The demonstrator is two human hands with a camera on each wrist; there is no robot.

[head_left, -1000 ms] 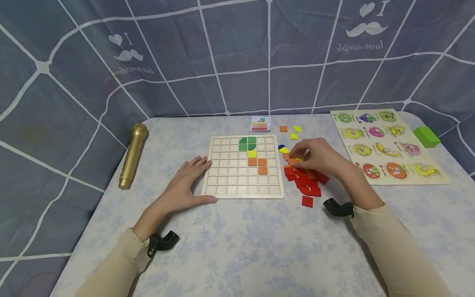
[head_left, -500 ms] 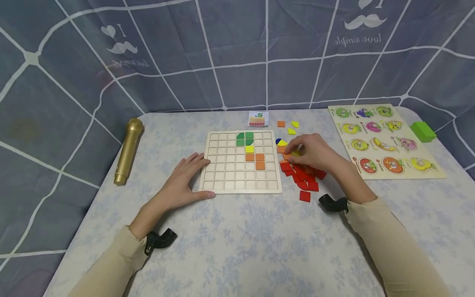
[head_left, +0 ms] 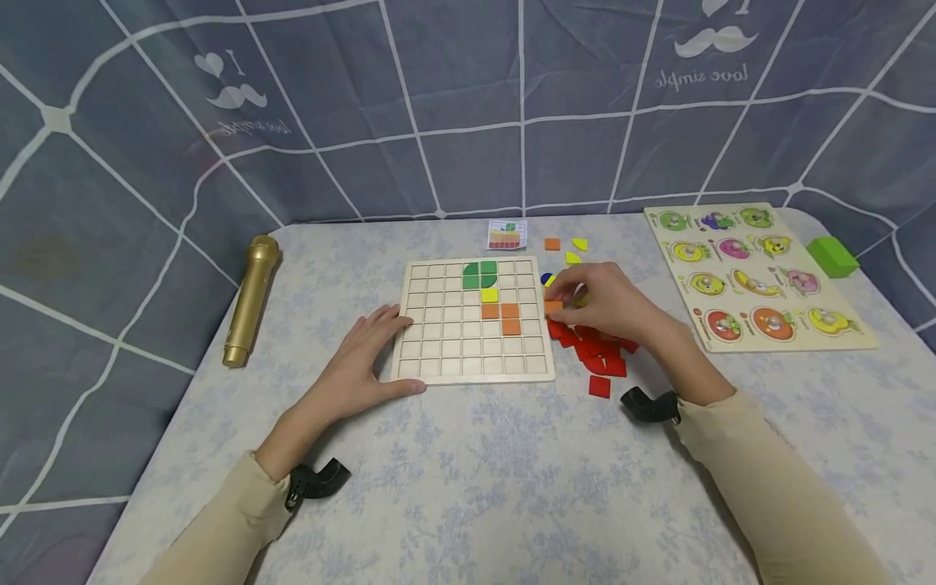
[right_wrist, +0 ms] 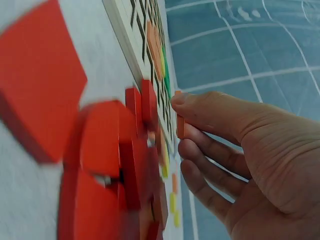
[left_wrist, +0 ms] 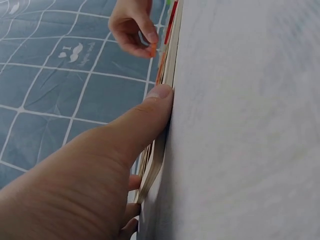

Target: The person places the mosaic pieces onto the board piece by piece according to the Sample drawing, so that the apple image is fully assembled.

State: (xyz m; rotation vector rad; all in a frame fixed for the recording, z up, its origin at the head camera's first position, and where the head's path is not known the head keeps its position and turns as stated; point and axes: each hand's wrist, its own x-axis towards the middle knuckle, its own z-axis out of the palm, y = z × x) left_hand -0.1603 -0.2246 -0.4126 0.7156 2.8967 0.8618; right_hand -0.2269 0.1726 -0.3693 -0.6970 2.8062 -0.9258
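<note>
A wooden grid board lies flat, holding green, yellow and orange tiles in its upper and middle cells. Along its left side rests my left hand, fingers spread and fairly straight at the edge, thumb by the near left corner. In the left wrist view its thumb presses against the board's edge. My right hand pinches an orange square tile between thumb and fingers, above the table by the board's right edge. Beneath that hand, a pile of red tiles is partly covered.
Behind the board is a small pattern card, with an orange tile and yellow quarter-round tiles beside it. A gold microphone lies at left. A fruit puzzle board and green block lie at right.
My right hand has come up from the pile and moved left toward the board with the orange tile in its fingers. The left hand keeps its place on the board.
</note>
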